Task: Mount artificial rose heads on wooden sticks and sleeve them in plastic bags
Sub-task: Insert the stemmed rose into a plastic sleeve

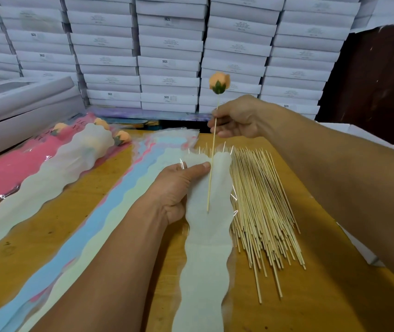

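An orange rose head (219, 82) with green sepals sits on top of a thin wooden stick (211, 168). My right hand (238, 118) pinches that stick just below the flower and holds it nearly upright. The stick's lower end lies over or inside a long white wavy-edged plastic bag (205, 248); I cannot tell which. My left hand (179, 188) grips the bag near its open top, thumb on the front. The bag runs down the table toward me.
A big pile of loose wooden sticks (260, 207) lies right of the bag. Left of it are stacked blue and white bags (109, 212), and further left finished sleeved roses (100, 134) on pink sleeves. White boxes (169, 61) are stacked behind the wooden table (90, 188).
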`<state>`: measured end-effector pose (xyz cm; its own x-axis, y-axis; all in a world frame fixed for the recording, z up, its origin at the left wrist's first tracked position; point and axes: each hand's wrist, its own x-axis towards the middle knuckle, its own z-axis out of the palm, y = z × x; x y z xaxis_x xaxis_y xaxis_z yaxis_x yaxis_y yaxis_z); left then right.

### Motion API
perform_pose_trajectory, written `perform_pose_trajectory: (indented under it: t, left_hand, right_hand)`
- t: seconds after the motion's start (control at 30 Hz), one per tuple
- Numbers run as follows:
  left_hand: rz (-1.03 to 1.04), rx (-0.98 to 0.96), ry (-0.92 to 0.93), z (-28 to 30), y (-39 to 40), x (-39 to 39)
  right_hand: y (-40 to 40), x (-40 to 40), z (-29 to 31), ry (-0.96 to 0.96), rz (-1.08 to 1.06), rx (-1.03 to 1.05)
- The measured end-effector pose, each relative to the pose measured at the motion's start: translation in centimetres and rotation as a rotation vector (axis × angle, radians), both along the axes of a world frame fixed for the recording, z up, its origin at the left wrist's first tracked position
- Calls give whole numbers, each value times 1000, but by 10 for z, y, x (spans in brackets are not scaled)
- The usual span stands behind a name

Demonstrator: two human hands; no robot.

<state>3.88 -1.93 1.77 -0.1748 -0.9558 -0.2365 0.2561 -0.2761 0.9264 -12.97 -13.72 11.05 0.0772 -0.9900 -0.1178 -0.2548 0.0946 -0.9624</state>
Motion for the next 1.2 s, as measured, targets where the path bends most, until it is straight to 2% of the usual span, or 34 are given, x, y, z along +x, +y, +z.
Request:
perform_pose_trajectory:
  t: [0.17, 0.4, 0.53, 0.67, 0.77, 0.93, 1.07, 1.2]
  left_hand:
    - [33, -1, 36, -1, -2, -1]
    - [53, -18, 40, -1, -3, -2]
    - [109, -106, -35, -1, -1, -4]
    - [206, -245, -337, -4, 1, -7]
    - [230, -306, -436, -6, 3, -10]
    - [110, -486, -491, -3, 11, -12]
    - [38, -518, -476, -1, 14, -13]
    - [12, -525, -457, -2, 13, -12]
  right_hand:
    - [10, 6, -10, 27, 88, 57]
    - [15, 2, -11, 28, 103, 84]
    - [6, -7, -5, -42, -68, -24]
    - [-5, -27, 1, -92, -219, -92]
    - [-12, -39, 4, -96, -292, -105]
    - [-18, -55, 11, -150, -450, -150]
    - [-20, -66, 16, -230, -561, -204]
    - [-22, -70, 15, -231, -601, -223]
